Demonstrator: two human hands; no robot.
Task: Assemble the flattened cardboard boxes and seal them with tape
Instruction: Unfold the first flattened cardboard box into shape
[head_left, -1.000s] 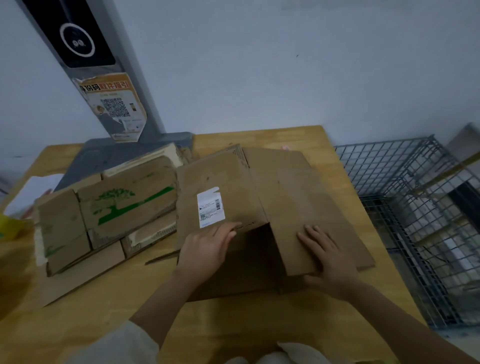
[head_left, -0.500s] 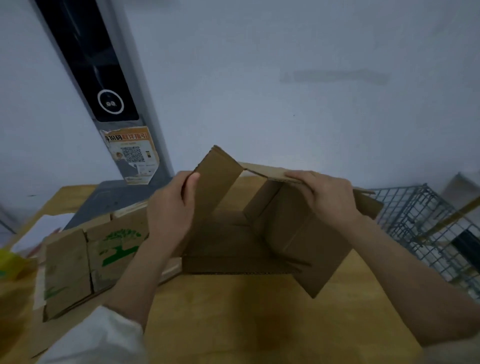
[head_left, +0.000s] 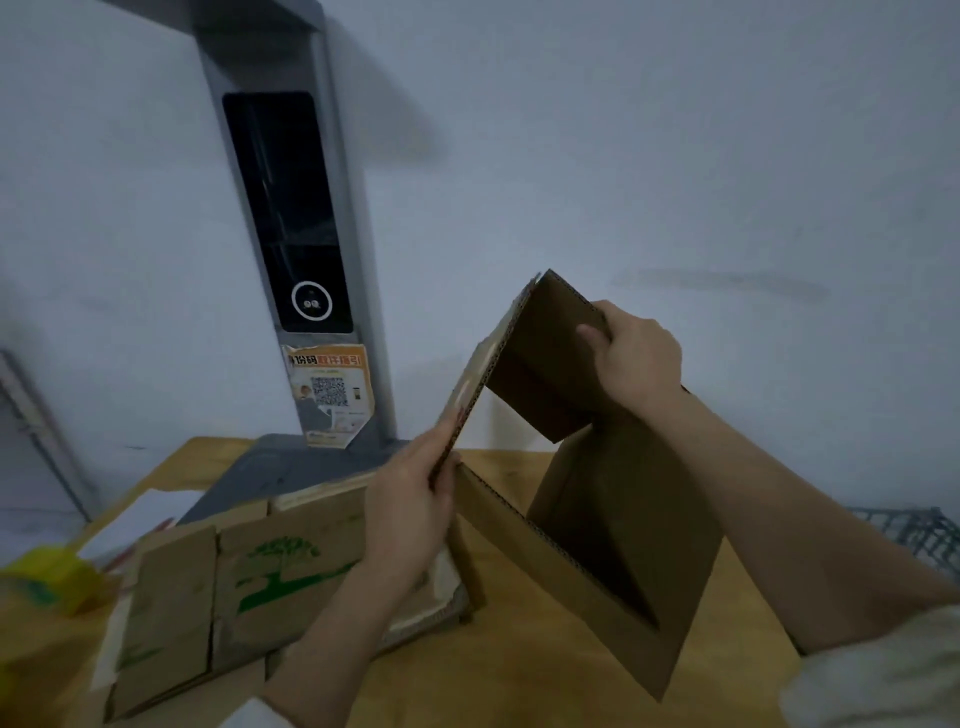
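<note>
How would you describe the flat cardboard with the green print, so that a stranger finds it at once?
Start at the grey kiosk standing at the back of the wooden table. In front of its base lies a stack of flattened boxes, partly under the left hand. The top one alone bears a green tree print; the box held up is plain brown.

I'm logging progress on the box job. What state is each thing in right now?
Box: opened up, lifted and tilted, flaps loose, no tape on it.
Left hand: pinches the box's left edge.
Right hand: grips a top flap.
Stack of boxes: still flat, lying on the table.
Wall device: screen dark.
Sticker: peeling at the edges.
</note>
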